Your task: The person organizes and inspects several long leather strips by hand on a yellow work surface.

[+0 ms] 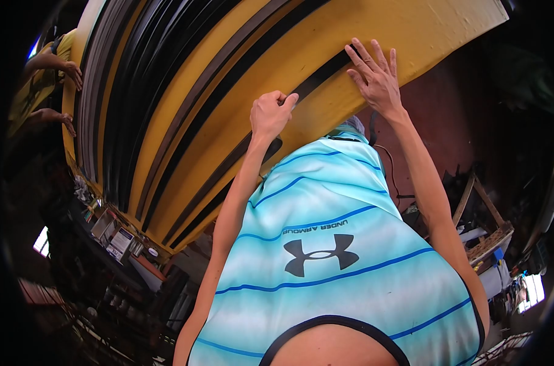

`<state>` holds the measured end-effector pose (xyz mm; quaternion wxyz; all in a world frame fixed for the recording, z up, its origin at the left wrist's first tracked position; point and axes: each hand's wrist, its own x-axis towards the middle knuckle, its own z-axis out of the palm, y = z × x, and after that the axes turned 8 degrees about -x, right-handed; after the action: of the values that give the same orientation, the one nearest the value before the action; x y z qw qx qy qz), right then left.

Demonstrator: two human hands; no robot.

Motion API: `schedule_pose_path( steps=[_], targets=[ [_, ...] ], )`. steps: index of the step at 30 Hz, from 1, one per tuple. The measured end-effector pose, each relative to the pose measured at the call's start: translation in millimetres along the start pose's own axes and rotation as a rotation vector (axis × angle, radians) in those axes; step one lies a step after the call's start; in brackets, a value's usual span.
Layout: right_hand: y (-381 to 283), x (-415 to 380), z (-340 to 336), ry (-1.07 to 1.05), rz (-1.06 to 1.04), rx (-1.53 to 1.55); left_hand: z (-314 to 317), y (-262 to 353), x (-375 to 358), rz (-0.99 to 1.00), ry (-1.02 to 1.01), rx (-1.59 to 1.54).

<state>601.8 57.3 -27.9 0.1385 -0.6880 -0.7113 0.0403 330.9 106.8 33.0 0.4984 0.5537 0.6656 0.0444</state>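
On a yellow table, a long dark strip (pixel 321 77), perhaps leather or rubber, lies along the near side. My left hand (pixel 271 114) is closed at the strip, with fingers curled and thumb pressed by its edge; the exact grip is partly hidden under the fingers. Farther up to the right, my right hand (pixel 377 78) rests with fingers spread, its fingertips touching the upper end of the same strip. Another dark strip (pixel 228 100) runs beside it, farther from my body.
Many more black and brown strips (pixel 149 73) lie side by side across the yellow table (pixel 435 30). At the far left, another person's hands (pixel 69 73) are at the table edge. A wooden frame (pixel 487 238) and clutter stand at the right, with shelved items (pixel 119 243) lower left.
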Motion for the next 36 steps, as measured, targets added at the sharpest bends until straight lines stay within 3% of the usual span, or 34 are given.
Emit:
schedule_pose_path(
  steps=[29,36],
  targets=[
    [-2,1,-4,-0.025,0.012,0.003,10,-20,-4,0.156,0.099,-0.009],
    [-2,1,-4,-0.028,0.009,0.002,9,-16,-4,0.065,0.074,-0.048]
  ],
)
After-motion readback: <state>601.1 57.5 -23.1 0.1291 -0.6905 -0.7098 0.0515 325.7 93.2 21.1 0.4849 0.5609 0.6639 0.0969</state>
